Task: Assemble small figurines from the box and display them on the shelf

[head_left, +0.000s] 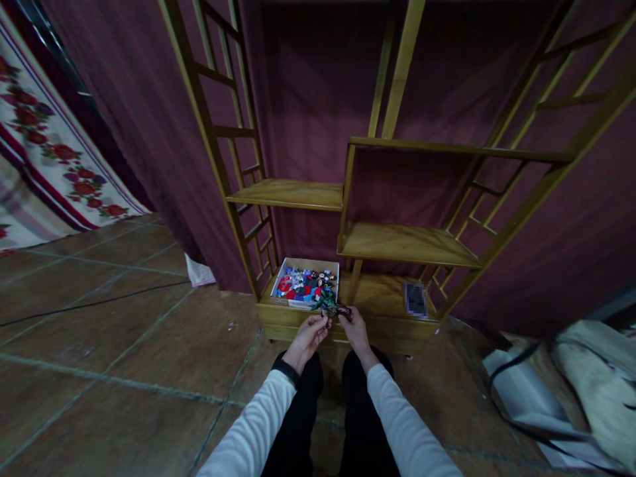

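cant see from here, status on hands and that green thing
Left hand, right hand: both holding small green-and-dark object. Open box just beyond. Nothing visibly blocking hands.

I'm in a room indoors. It could be a home or a shop; I can't tell which. The floor [64, 331] has big brown tiles. A dark red curtain [303, 99] hangs behind a wooden shelf [293, 192]. Over on the left is a cloth [64, 152] with red flowers.
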The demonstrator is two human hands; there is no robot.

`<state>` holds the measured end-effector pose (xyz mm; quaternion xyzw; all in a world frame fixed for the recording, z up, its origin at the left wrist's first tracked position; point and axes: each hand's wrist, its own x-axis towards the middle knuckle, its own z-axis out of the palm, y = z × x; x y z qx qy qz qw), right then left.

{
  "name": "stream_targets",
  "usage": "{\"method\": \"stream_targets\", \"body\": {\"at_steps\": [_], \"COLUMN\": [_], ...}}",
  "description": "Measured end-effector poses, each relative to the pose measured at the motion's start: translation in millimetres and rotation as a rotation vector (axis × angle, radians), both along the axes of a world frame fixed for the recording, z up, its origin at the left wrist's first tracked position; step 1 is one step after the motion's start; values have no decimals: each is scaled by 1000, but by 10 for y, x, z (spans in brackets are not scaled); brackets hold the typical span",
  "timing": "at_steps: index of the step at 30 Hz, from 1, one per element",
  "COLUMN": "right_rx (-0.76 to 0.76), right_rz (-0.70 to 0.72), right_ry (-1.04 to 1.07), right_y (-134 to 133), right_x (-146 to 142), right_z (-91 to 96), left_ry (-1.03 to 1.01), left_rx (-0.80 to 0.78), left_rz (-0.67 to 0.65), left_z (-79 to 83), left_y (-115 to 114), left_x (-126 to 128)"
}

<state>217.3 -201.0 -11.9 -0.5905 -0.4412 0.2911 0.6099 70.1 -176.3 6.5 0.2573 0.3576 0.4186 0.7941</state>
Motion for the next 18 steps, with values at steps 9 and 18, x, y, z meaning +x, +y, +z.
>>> {"method": "stream_targets", "body": {"at_steps": [9, 18], "right_rx": [-24, -61], "right_rz": [18, 76], "right_ry": [123, 321], "right_y": [62, 137], "right_x": [-51, -43], "right_z": [-44, -167], "left_ry": [-22, 20], "left_rx": [32, 57], "left_rz": [-40, -80], "left_z": [-8, 15], "left_y": [-10, -25], "left_x": [7, 8]}}
